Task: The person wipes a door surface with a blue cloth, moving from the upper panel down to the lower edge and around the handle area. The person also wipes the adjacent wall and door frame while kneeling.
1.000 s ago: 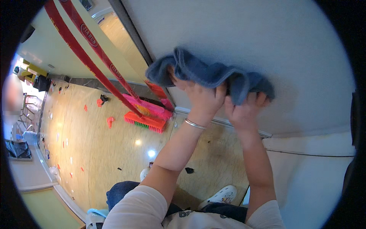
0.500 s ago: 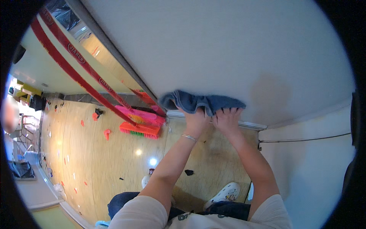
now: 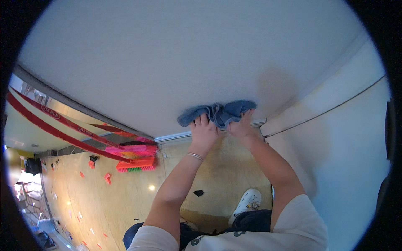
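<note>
A bunched blue cloth (image 3: pixel 217 115) lies against the large white panel (image 3: pixel 176 58), low on its face, just above the metal strip along its bottom edge. My left hand (image 3: pixel 204 133), with a bracelet at the wrist, presses the cloth's left part, its fingers over the fabric. My right hand (image 3: pixel 242 125) grips the cloth's right part, fingers bent into it. The two hands are close together, with a fold of cloth bulging up between them. Parts of the fingertips are hidden in the fabric.
Left of the panel, a broom with an orange head (image 3: pixel 136 164) and a pink broom (image 3: pixel 132 149) lean on long red handles. Scraps litter the wooden floor (image 3: pixel 167 142), including a black piece (image 3: pixel 198 193). A white wall (image 3: pixel 331 138) stands close on my right.
My view has turned, so the panel fills more of it and the brooms sit farther left. Both hands still hold the cloth on the panel; its folds have shifted and the right end is bunched closer.
</note>
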### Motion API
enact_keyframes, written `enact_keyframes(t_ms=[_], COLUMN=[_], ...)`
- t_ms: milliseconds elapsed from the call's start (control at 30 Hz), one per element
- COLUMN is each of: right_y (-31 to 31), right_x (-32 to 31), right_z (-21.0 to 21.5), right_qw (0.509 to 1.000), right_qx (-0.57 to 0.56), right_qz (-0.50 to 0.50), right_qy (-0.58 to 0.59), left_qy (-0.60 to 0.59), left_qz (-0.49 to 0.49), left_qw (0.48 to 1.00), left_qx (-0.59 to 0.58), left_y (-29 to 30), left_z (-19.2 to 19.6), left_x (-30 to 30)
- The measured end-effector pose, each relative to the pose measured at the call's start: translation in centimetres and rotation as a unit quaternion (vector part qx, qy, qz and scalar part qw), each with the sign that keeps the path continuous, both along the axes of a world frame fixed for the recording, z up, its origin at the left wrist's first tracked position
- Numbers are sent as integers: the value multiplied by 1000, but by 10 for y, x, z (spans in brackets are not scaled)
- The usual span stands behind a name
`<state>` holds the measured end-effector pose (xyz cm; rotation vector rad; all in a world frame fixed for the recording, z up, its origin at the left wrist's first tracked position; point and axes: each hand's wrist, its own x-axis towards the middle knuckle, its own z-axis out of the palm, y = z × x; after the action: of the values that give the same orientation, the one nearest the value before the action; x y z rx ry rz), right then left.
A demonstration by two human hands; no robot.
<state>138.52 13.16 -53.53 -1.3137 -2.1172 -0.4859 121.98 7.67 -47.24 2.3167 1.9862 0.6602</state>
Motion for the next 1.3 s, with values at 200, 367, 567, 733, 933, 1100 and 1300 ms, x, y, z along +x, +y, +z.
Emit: enact_keyframes(t_ms=[200, 367, 567, 733, 933, 1100, 1300], right_y=[-29, 17, 34, 14, 7, 26, -6], right_x=[3, 1, 42, 57, 62, 72, 97], right_z=[31, 158, 140, 24, 8, 185, 296], right_qw=[989, 941, 917, 943, 915, 961, 949], right_qx=[-111, 71, 98, -23, -145, 136, 110], right_qz=[4, -41, -106, -125, -75, -112, -261], right_qy=[102, 329, 371, 308, 368, 212, 139], left_qy=[13, 23, 62, 79, 53, 21, 32], left_qz=[-34, -39, -106, -181, -155, -74, -56], left_qw=[998, 973, 961, 973, 984, 972, 959], left_qx=[51, 226, 246, 118, 74, 222, 277], left_y=[-9, 16, 25, 19, 7, 17, 31], left_z=[9, 117, 125, 32, 42, 141, 219], left_x=[20, 53, 86, 82, 89, 99, 125])
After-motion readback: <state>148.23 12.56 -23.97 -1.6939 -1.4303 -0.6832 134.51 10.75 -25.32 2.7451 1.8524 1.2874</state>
